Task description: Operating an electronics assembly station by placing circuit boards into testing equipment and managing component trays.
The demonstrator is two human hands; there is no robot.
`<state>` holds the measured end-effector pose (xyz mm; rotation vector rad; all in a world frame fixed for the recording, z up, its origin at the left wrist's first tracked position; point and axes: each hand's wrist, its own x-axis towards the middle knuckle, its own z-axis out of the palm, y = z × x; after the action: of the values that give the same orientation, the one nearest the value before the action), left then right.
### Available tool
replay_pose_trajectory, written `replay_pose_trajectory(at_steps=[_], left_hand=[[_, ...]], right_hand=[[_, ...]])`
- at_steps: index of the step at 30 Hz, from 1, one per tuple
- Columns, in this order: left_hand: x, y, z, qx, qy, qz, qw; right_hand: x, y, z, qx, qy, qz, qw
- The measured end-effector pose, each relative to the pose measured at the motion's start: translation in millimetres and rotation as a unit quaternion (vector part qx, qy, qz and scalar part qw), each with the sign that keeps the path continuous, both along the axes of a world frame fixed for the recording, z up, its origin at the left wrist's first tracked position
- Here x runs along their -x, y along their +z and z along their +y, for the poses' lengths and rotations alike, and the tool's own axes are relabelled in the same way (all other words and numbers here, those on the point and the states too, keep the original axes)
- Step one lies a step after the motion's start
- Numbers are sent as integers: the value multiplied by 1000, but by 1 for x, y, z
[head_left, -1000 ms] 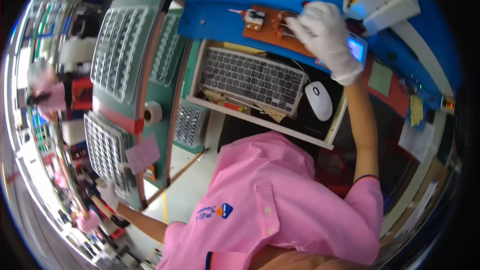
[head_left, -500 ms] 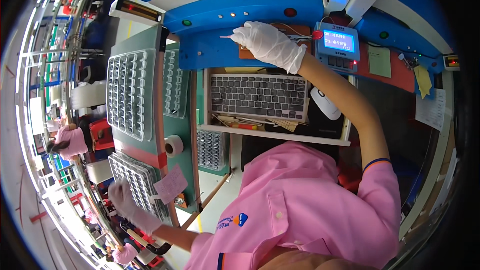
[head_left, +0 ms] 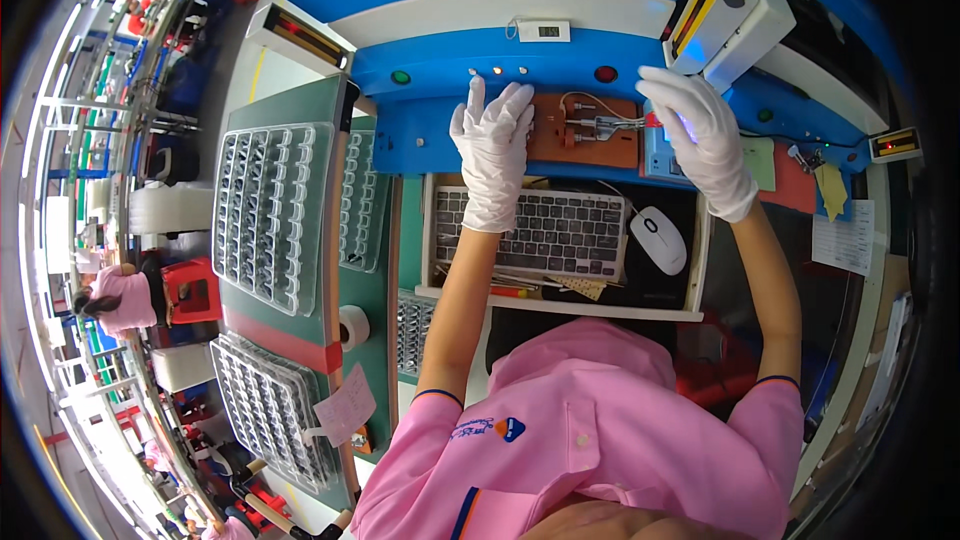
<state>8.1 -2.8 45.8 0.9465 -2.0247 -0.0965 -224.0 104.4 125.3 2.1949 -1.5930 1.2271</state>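
In the head view, the work looks partway along: the tray (head_left: 270, 215), left of the keyboard (head_left: 565, 230), has dark pieces in many pockets, too small to count. Beyond the keyboard, the clamp (head_left: 600, 127) sits on a brown board (head_left: 620, 151); whether it carries a piece is unclear. The left hand (head_left: 492, 150), reaching past the keyboard's left part, hides its palm, so I cannot tell what it grips. The right hand (head_left: 703, 135), beyond the keyboard's right end, is open, fingers outstretched, covering part of the display box (head_left: 660, 162).
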Motion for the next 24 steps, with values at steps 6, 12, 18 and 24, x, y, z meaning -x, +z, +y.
replay_pose_trajectory(at_steps=[6, 12, 18, 24], left_hand=[[-2, -14, 2, 2, 49, -44, 998], [0, -13, 4, -12, 45, -20, 999], [2, -17, 10, -63, 76, -22, 995], [5, -5, 10, -52, 92, -50, 993]], right_hand=[[5, -31, 10, -68, 0, -78, 995], [-4, -45, 5, -87, 4, -139, 986], [-14, -54, -5, -103, -25, -245, 964], [-54, -50, -34, -100, 83, -151, 980]])
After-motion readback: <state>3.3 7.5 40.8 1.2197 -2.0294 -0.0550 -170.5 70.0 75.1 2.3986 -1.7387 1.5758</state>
